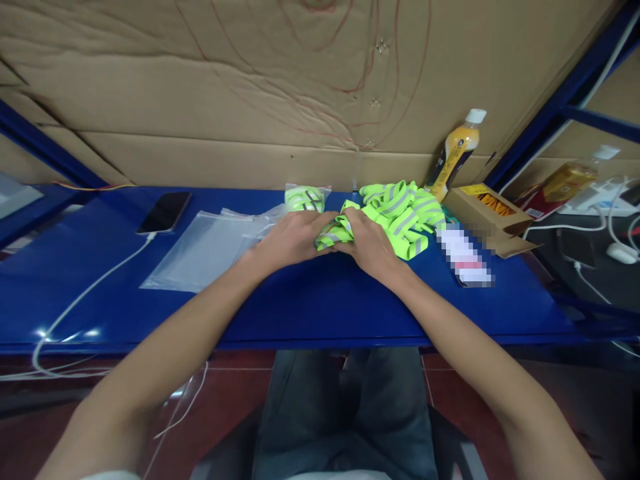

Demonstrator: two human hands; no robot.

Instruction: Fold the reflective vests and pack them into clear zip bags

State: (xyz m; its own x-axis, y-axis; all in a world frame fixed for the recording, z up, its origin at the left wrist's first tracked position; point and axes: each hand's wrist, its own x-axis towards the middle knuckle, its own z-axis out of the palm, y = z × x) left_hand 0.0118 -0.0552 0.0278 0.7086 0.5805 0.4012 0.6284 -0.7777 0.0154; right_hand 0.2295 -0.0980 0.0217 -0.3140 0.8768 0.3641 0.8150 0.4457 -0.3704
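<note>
Where legs are tucked: dk grey trousers (345, 413) are seen under the bench edge, red tiled floor (230, 407) either side.
Blue bench (320, 307): crossed by both bare forearms.
Clear plastic bags (195, 253): laid flat, overlapping, L side; partly covered by L forearm.
Phone-like slab (465, 260): laid R side; detail blocked by pixelation.
L hand (295, 237): fingers curled, nearly closed; folded hi-vis strap (337, 235) is gripped, tips partly hidden.
R hand (370, 243): fingers bent, small gap only; same strap is pinched from other side.
Folded hi-vis strap: yellow-green w/ silver stripe, held btwn both hands, abt mid-bench; join to pile can't be told.
Strap pile (400, 210): loosely heaped just beyond R hand.
Smartphone (164, 212): placed far L, white cable (107, 273) plugged in.
Carton (463, 202): opened, R of pile, orange packets (495, 203) inside.
Filled bag (305, 200): set behind L hand, yellow-green contents seen.
Juice bottle (455, 157): white-capped, stood behind carton.
Cardboard wall (250, 87): marked w/ red curves.
</note>
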